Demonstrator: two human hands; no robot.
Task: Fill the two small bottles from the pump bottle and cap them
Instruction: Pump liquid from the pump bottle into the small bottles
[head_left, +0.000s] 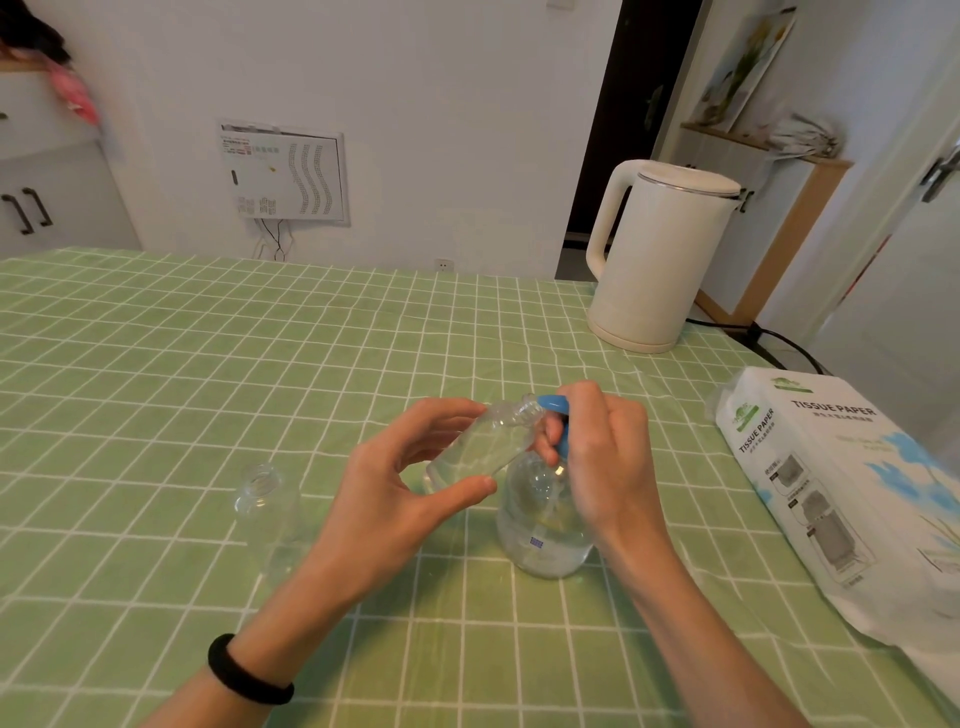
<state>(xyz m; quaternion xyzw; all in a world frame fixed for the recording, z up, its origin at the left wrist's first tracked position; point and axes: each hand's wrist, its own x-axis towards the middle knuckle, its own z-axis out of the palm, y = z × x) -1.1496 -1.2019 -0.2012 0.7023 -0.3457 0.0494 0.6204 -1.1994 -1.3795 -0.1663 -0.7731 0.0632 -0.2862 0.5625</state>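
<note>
It looks like the filling step: the left grip (395, 499) pinches the tilted small bottle (483, 447), mouth at the blue spout (553, 402) of the pump bottle (540, 530), the right grip (608, 457) curls round that spout, which likely needs pushing down next, and the other small bottle (267, 504) stands open left of the pump bottle.

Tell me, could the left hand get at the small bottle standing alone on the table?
Probably yes: only bare tablecloth lies between the left hand and the standing small bottle, though that hand holds the tilted small bottle.
</note>
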